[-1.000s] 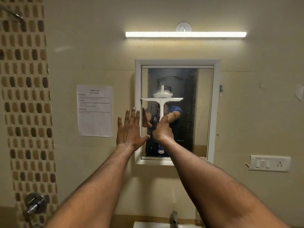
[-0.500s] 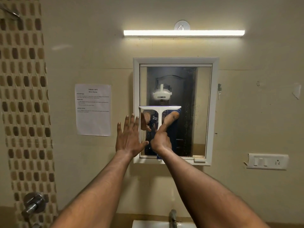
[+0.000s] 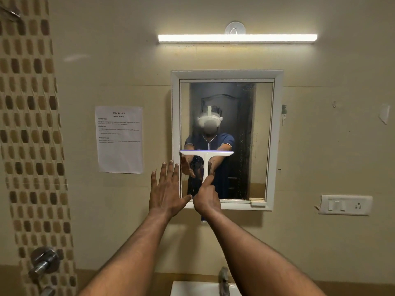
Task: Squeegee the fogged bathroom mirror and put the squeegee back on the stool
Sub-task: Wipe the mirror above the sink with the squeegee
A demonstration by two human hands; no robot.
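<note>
A white-framed mirror [image 3: 260, 133] hangs on the beige wall; droplets speckle its right strip and the patch under the blade. My right hand [image 3: 207, 200] grips the handle of a white T-shaped squeegee [image 3: 205, 155], index finger stretched up the stem. Its blade lies flat across the left half of the glass, a little below mid-height. My left hand [image 3: 165, 194] is pressed flat, fingers spread, on the wall and the mirror's left frame edge. The stool is out of view.
A printed paper sheet [image 3: 119, 139] is taped left of the mirror. A lit tube light [image 3: 237, 38] runs above it, a switch plate [image 3: 345, 205] sits at the right. Below are a basin [image 3: 192, 289] with a tap [image 3: 224, 278], and wall valves [image 3: 43, 262] at the lower left.
My right hand has drawn the squeegee down the left half of the mirror, from above mid-height to below it. The left hand has stayed flat by the frame.
</note>
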